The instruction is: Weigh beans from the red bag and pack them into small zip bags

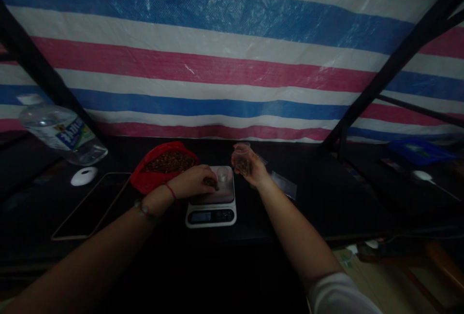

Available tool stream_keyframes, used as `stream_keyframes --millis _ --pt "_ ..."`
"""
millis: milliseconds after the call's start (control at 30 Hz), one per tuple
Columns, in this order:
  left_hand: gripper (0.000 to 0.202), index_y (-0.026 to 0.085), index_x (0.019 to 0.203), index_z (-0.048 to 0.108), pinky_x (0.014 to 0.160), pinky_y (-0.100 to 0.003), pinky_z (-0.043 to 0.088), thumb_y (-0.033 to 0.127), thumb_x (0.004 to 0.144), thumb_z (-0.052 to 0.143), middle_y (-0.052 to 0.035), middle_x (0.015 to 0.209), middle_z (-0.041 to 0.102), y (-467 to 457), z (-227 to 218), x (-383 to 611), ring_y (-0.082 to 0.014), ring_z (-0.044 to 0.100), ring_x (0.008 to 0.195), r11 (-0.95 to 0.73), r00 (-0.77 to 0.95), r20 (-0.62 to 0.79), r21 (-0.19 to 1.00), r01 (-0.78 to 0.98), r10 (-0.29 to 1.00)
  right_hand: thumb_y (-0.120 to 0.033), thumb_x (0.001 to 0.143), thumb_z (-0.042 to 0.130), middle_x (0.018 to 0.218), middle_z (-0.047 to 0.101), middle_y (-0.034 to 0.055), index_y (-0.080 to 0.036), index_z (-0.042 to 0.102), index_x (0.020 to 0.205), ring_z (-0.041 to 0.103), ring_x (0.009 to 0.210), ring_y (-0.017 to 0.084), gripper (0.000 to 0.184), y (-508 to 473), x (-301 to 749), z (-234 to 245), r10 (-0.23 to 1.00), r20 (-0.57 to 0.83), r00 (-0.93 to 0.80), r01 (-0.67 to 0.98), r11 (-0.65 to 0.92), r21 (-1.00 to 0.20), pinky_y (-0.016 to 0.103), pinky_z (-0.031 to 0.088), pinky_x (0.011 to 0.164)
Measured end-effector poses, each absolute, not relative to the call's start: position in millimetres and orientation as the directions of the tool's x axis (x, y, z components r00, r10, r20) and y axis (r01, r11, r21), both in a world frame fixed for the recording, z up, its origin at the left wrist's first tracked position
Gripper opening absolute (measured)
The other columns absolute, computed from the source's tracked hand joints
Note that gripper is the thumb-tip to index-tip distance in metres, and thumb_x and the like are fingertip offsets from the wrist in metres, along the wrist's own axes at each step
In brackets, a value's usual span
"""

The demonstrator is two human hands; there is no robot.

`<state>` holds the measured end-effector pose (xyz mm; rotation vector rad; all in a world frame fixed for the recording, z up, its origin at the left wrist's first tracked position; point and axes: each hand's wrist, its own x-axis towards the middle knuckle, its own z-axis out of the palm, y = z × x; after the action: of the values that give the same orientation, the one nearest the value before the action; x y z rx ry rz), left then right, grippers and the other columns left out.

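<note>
My left hand (196,182) is closed on a small bunch of brown seed-like pieces (210,183), over the left side of the kitchen scale (211,211). On the scale's plate stands a small clear cup (224,175). My right hand (255,169) grips a clear plastic cup (242,157) just right of the scale, with some brownish pieces low inside it. Left of the scale lies a red bag (143,186), its opening full of brown seed-like pieces (168,162). Their exact kind is too dim to tell.
On the left are a large plastic bottle (60,129), a white computer mouse (84,176) and a tablet (93,206). Clear plastic packets (284,185) lie beyond my right forearm. A blue packet (416,151) lies far right. Striped sheeting (224,77) hangs behind dark frame posts.
</note>
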<state>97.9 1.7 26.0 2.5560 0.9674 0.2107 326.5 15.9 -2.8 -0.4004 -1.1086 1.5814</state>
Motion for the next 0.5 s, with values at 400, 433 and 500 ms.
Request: stream_keyframes --millis 400,433,500 --pt "0.019 0.019 0.078 0.070 0.066 -0.024 0.043 0.021 0.077 0.052 -0.0052 0.080 0.071 19.8 29.6 103.6 -0.0173 0.063 0.073 -0.634 0.656 -0.041 0.213 0.743 0.754 -0.052 0.073 0.068 0.083 0.062 0.0017 -0.023 0.057 0.111 0.059 0.066 0.014 0.049 17.9 327.3 -5.7 0.897 0.291 -0.334 -0.576 0.050 -0.816 0.019 0.047 0.042" --pt "0.019 0.019 0.078 0.070 0.066 -0.024 0.043 0.023 0.077 0.052 -0.0052 0.080 0.071 20.0 29.7 103.9 -0.0174 0.064 0.073 -0.627 0.648 -0.047 0.212 0.750 0.760 -0.052 0.072 0.068 0.083 0.062 0.0016 -0.023 0.057 0.111 0.059 0.066 0.014 0.049 17.6 327.2 -5.4 0.895 0.294 -0.335 -0.573 0.054 -0.817 0.019 0.047 0.042" --pt "0.019 0.019 0.079 0.070 0.066 -0.024 0.043 0.025 0.077 0.052 -0.0048 0.080 0.071 20.6 30.7 102.3 -0.0178 0.064 0.073 -0.607 0.634 -0.065 0.230 0.761 0.770 -0.052 0.073 0.068 0.084 0.061 0.0015 -0.023 0.058 0.111 0.059 0.067 0.014 0.049 16.9 326.8 -4.6 0.893 0.298 -0.337 -0.561 0.063 -0.825 0.019 0.047 0.043"
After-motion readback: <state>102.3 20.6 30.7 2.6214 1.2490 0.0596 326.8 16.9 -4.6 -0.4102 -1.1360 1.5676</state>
